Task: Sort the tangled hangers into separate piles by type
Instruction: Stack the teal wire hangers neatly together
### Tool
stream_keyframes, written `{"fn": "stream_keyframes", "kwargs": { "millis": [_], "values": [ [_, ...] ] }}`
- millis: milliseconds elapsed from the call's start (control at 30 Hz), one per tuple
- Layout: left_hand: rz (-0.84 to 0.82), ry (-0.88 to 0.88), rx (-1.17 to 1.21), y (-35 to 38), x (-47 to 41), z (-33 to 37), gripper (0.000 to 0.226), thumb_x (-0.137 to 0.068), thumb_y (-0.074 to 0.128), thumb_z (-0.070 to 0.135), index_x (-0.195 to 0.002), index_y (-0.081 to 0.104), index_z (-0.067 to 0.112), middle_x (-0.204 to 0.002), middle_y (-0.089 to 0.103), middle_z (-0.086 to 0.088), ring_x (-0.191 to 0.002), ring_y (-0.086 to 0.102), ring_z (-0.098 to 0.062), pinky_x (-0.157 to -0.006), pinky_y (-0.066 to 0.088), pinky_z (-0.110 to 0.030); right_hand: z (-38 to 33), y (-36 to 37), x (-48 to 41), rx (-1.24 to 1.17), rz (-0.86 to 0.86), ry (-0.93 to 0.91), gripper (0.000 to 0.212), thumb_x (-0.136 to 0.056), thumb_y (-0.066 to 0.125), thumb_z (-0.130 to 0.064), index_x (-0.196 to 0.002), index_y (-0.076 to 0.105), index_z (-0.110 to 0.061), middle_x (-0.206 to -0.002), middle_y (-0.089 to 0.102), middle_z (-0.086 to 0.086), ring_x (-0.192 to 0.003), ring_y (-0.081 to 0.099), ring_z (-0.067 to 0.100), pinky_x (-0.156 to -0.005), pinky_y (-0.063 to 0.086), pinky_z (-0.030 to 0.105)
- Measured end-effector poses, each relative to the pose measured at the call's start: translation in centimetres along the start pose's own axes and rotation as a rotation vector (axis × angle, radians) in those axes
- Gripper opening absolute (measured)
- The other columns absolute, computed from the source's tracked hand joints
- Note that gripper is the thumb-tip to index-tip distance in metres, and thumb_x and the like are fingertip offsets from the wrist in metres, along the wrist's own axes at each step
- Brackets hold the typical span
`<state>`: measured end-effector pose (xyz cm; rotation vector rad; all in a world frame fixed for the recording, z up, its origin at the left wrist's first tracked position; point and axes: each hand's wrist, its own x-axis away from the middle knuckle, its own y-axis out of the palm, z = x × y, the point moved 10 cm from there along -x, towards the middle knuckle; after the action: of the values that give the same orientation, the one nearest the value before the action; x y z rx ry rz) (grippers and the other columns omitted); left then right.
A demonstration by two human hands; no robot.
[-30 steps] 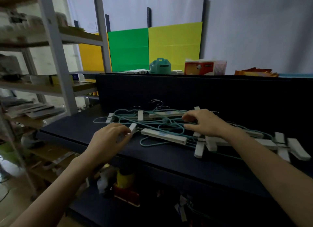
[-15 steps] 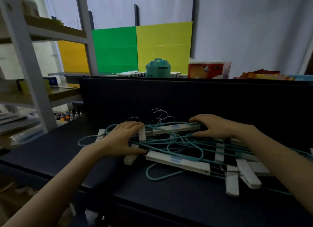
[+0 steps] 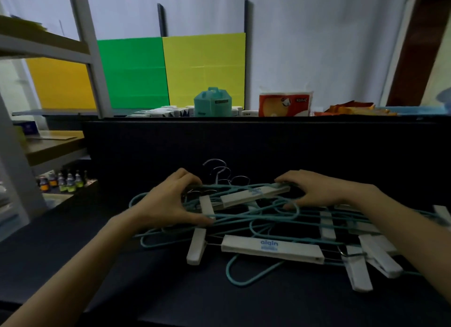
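Observation:
A tangle of hangers lies on the dark table [image 3: 122, 278]. Thin teal wire hangers [image 3: 244, 215] are threaded through white clip hangers. One white bar [image 3: 271, 248] with a blue label lies at the near side, another white bar [image 3: 251, 195] at the far side. White clips [image 3: 196, 248] stick out at left and right. Metal hooks [image 3: 217, 170] rise at the back. My left hand [image 3: 168, 202] is curled around the teal wires at the tangle's left end. My right hand [image 3: 317, 192] pinches the far white bar's right end.
A dark back panel [image 3: 244, 143] stands right behind the pile. Above it sit a teal box [image 3: 212, 104] and a tissue pack [image 3: 284, 104]. A grey shelf frame [image 3: 92, 58] and small bottles [image 3: 61, 180] are at left.
My left hand has moved right from the pile's left edge and closed on the wires. My right hand has shifted back to the far white bar. The pile appears nearer.

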<state>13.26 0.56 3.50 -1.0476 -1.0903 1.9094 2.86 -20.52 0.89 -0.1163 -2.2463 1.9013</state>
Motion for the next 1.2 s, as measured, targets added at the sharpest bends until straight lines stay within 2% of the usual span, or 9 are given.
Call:
{"fn": "stream_keyframes", "kwargs": {
  "millis": [100, 200, 300, 433, 533, 700, 900, 1067, 1200],
  "values": [
    [0.112, -0.027, 0.02, -3.0, 0.5, -1.3, 0.096, -0.039, 0.057, 0.085, -0.117, 0.049, 0.029, -0.104, 0.038, 0.026, -0.095, 0.047, 0.001, -0.082, 0.045, -0.019, -0.5, 0.0, -0.1, -0.005, 0.007, 0.004, 0.073, -0.082, 0.06, -0.051, -0.142, 0.027, -0.025, -0.145, 0.031, -0.005, -0.125, 0.032, 0.015, -0.104, 0.03, 0.028],
    [0.246, -0.069, 0.064, -5.8, 1.3, -2.9, 0.089, -0.04, 0.059, 0.077, -0.113, 0.053, 0.026, -0.105, 0.048, 0.012, -0.094, 0.051, -0.006, -0.082, 0.046, -0.024, -0.8, 0.0, -0.4, 0.099, 0.014, 0.009, 0.075, -0.081, 0.056, -0.057, -0.143, 0.024, -0.029, -0.148, 0.028, -0.006, -0.126, 0.031, 0.016, -0.103, 0.028, 0.029],
    [0.306, -0.106, 0.08, -7.5, 2.0, -4.4, 0.08, -0.045, 0.063, 0.076, -0.107, 0.051, 0.028, -0.103, 0.05, 0.007, -0.092, 0.051, -0.011, -0.075, 0.045, -0.022, -1.2, -0.4, -0.2, 0.152, -0.008, 0.017, 0.073, -0.082, 0.054, -0.058, -0.143, 0.022, -0.035, -0.147, 0.027, -0.007, -0.124, 0.031, 0.016, -0.102, 0.025, 0.03],
    [0.358, -0.156, 0.062, -8.7, 2.8, -6.2, 0.081, -0.05, 0.066, 0.061, -0.116, 0.054, 0.016, -0.104, 0.049, 0.002, -0.094, 0.05, -0.016, -0.073, 0.041, -0.025, -1.5, -1.5, 0.9, 0.082, -0.025, 0.037, 0.067, -0.084, 0.054, -0.054, -0.142, 0.026, -0.035, -0.129, 0.037, -0.009, -0.109, 0.028, 0.01, -0.1, 0.023, 0.028],
    [0.362, -0.181, 0.061, -8.9, 3.2, -6.9, 0.083, -0.05, 0.065, 0.059, -0.119, 0.053, 0.014, -0.106, 0.048, 0.002, -0.094, 0.049, -0.015, -0.077, 0.039, -0.027, -1.6, -1.9, 1.5, -0.04, -0.031, 0.064, 0.066, -0.082, 0.061, -0.046, -0.139, 0.033, -0.03, -0.121, 0.039, -0.011, -0.115, 0.037, 0.01, -0.099, 0.031, 0.024],
    [0.344, -0.176, 0.065, -8.9, 3.7, -7.2, 0.085, -0.05, 0.065, 0.06, -0.12, 0.054, 0.014, -0.107, 0.048, 0.002, -0.095, 0.049, -0.016, -0.078, 0.041, -0.029, -1.8, -2.8, 2.3, -0.158, 0.019, 0.073, 0.065, -0.08, 0.068, -0.037, -0.136, 0.038, -0.025, -0.127, 0.045, -0.005, -0.116, 0.046, 0.014, -0.097, 0.04, 0.027],
    [0.337, -0.161, 0.053, -8.6, 4.3, -7.1, 0.085, -0.049, 0.064, 0.062, -0.119, 0.055, 0.014, -0.105, 0.049, 0.004, -0.094, 0.049, -0.015, -0.078, 0.041, -0.028, -2.1, -4.1, 2.9, -0.189, 0.076, 0.074, 0.069, -0.076, 0.07, -0.037, -0.137, 0.041, -0.025, -0.107, 0.051, -0.017, -0.097, 0.052, 0.005, -0.077, 0.043, 0.013],
    [0.334, -0.135, 0.063, -8.4, 4.6, -6.9, 0.086, -0.048, 0.064, 0.063, -0.119, 0.055, 0.015, -0.105, 0.048, 0.005, -0.094, 0.048, -0.015, -0.078, 0.041, -0.029, -2.4, -4.4, 3.4, -0.282, 0.133, 0.117, 0.072, -0.075, 0.07, -0.036, -0.139, 0.04, -0.021, -0.119, 0.052, -0.008, -0.108, 0.054, 0.016, -0.092, 0.045, 0.03],
    [0.322, -0.1, 0.069, -8.0, 4.0, -6.0, 0.09, -0.048, 0.069, 0.068, -0.12, 0.054, 0.016, -0.106, 0.048, 0.005, -0.096, 0.05, -0.016, -0.08, 0.044, -0.031, -2.8, -4.3, 5.0, -0.313, 0.241, 0.123, 0.068, -0.078, 0.068, -0.035, -0.138, 0.039, -0.023, -0.107, 0.048, -0.015, -0.096, 0.052, 0.006, -0.076, 0.045, 0.019]
  ]
}}
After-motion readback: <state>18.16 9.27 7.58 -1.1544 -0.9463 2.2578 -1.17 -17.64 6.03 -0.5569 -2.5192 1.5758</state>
